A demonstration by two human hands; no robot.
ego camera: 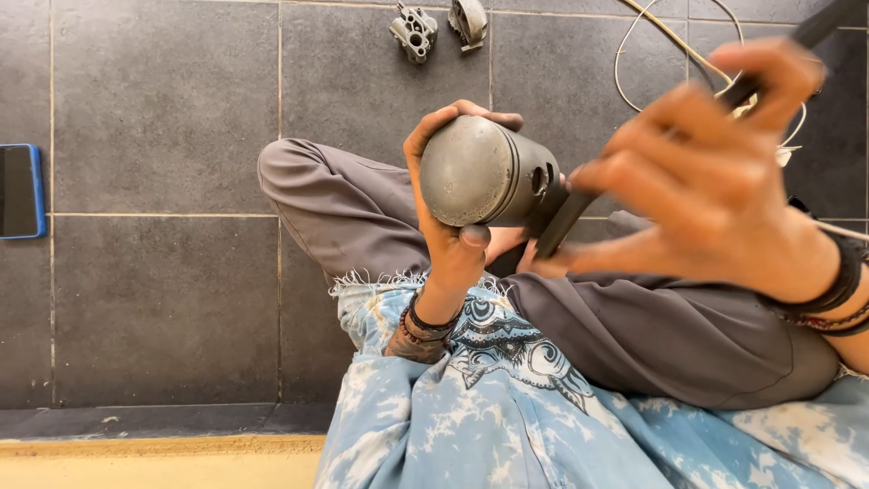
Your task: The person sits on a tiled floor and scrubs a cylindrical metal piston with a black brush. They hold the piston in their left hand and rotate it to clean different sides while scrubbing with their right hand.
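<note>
2 hands: left hand [445, 237] clasps grey piston [484, 174]; right hand [715, 181] pinches black tool [579, 210] beside it.

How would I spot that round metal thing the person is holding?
Start at the crossed grey trouser legs on the dark tiled floor. Just above them the left hand cups a dull grey metal cylinder. Its domed top and round side hole distinguish it from the dark tool alongside.

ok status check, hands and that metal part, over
Left hand grips grey metal piston, held over the lap. Right hand holds a dark tool, tip against the piston's side. Nothing between them; two small metal parts lie apart on the tiled floor.
</note>
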